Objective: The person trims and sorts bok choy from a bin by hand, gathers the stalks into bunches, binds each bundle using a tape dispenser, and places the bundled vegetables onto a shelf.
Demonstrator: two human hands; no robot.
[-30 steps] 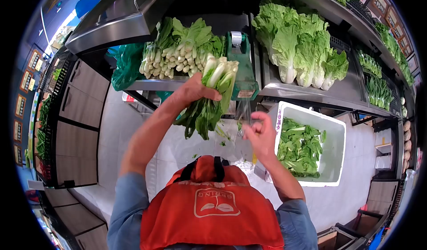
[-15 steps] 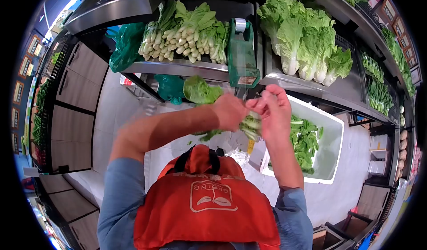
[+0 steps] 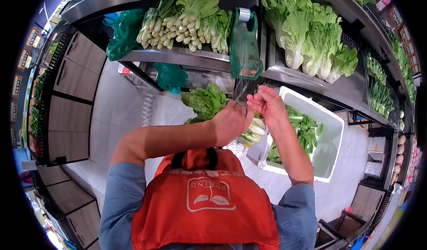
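Note:
My left hand [image 3: 233,121] is closed around a bunch of leafy greens [image 3: 205,101]. Its leaves stick out on the left, and its pale stems [image 3: 254,133] show below and between my hands. Close beside it, my right hand [image 3: 271,105] has its fingers curled in above the stems; what they pinch, if anything, cannot be made out. A green tape dispenser [image 3: 245,56] stands at the shelf edge above my hands. From it a clear strip of tape [image 3: 241,89] runs down to the fingers of my left hand.
Bundled greens [image 3: 189,25] and a green plastic bag [image 3: 124,36] lie left of the dispenser, large lettuces [image 3: 307,40] to its right. Below right, a white foam box [image 3: 334,154] holds loose leaves [image 3: 304,132]. Another green bag [image 3: 171,77] hangs under the shelf.
The bunch has turned, so more of its leaves and stems show. The tape strip between dispenser and hands is plainer now. My left hand has shifted slightly down, and the view has moved a little.

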